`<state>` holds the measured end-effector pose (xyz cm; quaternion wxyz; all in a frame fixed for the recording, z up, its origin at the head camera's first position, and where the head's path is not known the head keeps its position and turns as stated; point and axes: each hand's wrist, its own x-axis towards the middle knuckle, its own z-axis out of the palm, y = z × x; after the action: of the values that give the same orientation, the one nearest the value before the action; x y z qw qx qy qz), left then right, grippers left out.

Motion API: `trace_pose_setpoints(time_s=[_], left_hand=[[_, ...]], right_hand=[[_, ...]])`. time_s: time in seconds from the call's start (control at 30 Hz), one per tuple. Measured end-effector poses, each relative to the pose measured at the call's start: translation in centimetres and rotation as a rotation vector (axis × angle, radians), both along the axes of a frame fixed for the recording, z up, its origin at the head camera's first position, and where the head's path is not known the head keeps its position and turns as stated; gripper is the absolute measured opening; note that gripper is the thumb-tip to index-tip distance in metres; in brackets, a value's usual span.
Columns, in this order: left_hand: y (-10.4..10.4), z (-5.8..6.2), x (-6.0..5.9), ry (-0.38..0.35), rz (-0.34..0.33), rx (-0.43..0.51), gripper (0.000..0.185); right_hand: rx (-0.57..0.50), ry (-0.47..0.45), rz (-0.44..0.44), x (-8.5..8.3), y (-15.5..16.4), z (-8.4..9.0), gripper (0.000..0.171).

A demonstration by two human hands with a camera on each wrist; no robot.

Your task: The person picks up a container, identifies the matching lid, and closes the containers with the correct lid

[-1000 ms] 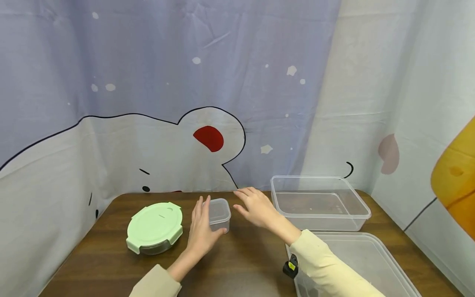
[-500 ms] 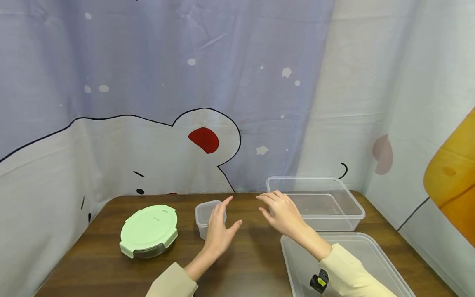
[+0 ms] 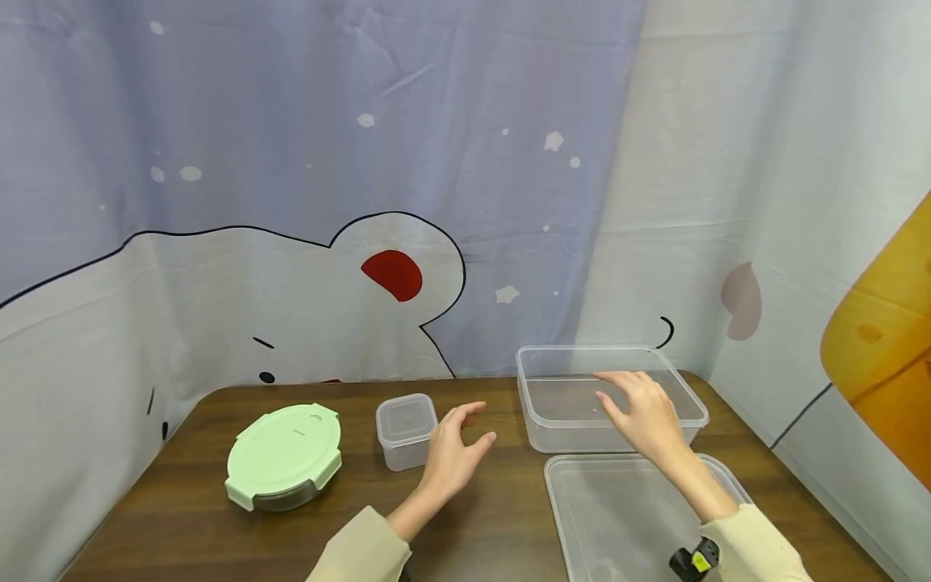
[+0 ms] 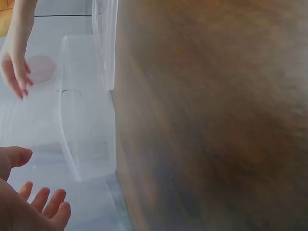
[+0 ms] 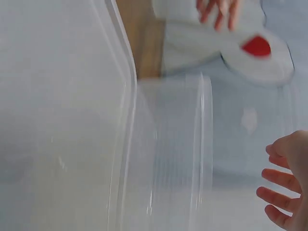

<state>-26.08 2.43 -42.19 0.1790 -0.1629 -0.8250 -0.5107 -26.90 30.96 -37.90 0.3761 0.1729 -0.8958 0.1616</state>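
My left hand [image 3: 452, 454] hovers just right of a small clear lidded food container [image 3: 407, 428], thumb apart from the fingers and nothing between them. My right hand [image 3: 647, 414] is in the air in front of a large clear rectangular container [image 3: 541, 436], overlapping it in the head view; its fingers are relaxed and hold nothing. Below that hand lies a flat translucent lid [image 3: 604, 509]. In the right wrist view the lid [image 5: 57, 115] fills the left side, with the container [image 5: 178, 144] beside it.
A round glass container with a pale green clip lid [image 3: 284, 453] stands at the left of the brown wooden table [image 3: 502, 517]. A printed curtain [image 3: 509, 202] hangs behind and along the sides. A black device [image 3: 694, 559] is strapped on the right wrist.
Both hands have moved right. The left has come away from the small container, leaving it in full view; the right has gone from beside the large container to in front of it.
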Motion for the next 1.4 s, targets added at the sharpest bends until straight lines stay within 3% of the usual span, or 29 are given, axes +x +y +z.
trace_pose_setpoints(time_s=[0.23,0.33,0.57,0.73,0.87,1.2,1.4], left_hand=[[1.6,0.5,-1.8,-0.104,-0.056,0.1,0.039],[2.5,0.8,-2.7,-0.162,-0.044,0.143,0.039],[3.9,1.3,-4.6,-0.213,-0.028,0.132,0.041],[5.0,1.2,-5.5,-0.232,-0.041,0.124,0.043],[6.0,0.8,-5.8,-0.27,-0.041,0.123,0.046],[7.7,0.2,-5.9,-0.337,-0.044,0.131,0.05],[7.9,0.3,-5.9,-0.341,-0.055,0.129,0.049]], right_hand=[[-0.18,-0.068,-0.134,-0.4,5.8,0.2,0.028],[-0.219,-0.078,-0.163,-0.6,7.7,-0.1,0.028],[-0.282,-0.085,-0.196,-1.1,10.7,-0.6,0.027],[-0.295,-0.185,-0.271,-0.8,12.6,-0.8,0.032],[-0.267,-0.286,-0.298,-0.8,13.7,-1.4,0.038],[-0.27,-0.474,-0.264,-1.1,14.3,-2.5,0.042],[-0.23,-0.485,-0.259,-0.9,13.9,-2.3,0.037]])
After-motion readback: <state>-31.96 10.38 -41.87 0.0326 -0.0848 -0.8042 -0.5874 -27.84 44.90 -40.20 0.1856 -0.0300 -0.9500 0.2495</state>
